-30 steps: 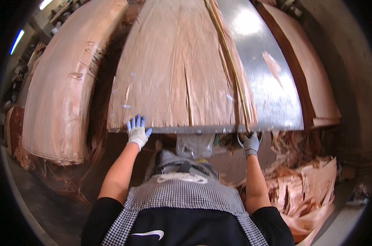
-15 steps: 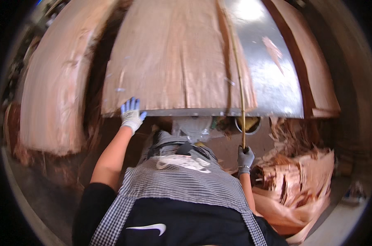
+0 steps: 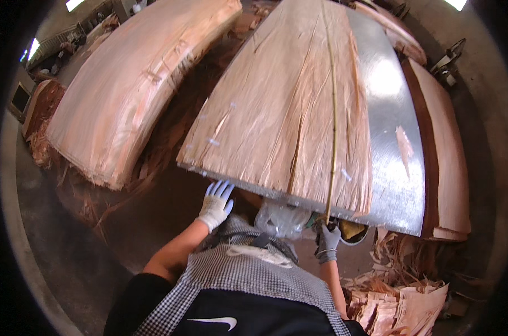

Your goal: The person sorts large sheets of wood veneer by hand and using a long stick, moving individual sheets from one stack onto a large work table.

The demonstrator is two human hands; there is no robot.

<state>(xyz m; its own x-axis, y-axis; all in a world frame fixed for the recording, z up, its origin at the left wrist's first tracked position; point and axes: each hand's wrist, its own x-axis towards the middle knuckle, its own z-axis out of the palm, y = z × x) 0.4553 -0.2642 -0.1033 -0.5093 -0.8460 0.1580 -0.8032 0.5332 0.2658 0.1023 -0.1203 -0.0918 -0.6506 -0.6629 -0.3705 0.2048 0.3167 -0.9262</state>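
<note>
My left hand, in a white and blue glove, has its fingers stretched out just off the table's near edge; nothing is in it. A wide sheet of reddish wood veneer covers most of the metal-topped table, with lengthwise wrinkles and a ragged surface. My right hand, in a grey glove, grips the near end of a long, thin bamboo stick. That stick runs away from me over the right part of the veneer. A small torn veneer scrap lies on bare metal to its right.
A tall veneer stack stands at the left, another stack beyond the table's right side. Torn scraps and a veneer bundle lie low at the right. Under the table edge are a clear plastic bag and a bucket.
My right hand has moved forward to the table's edge, pushing the stick farther over the veneer. My left hand has come off the sheet's near edge. The whole view has turned.
</note>
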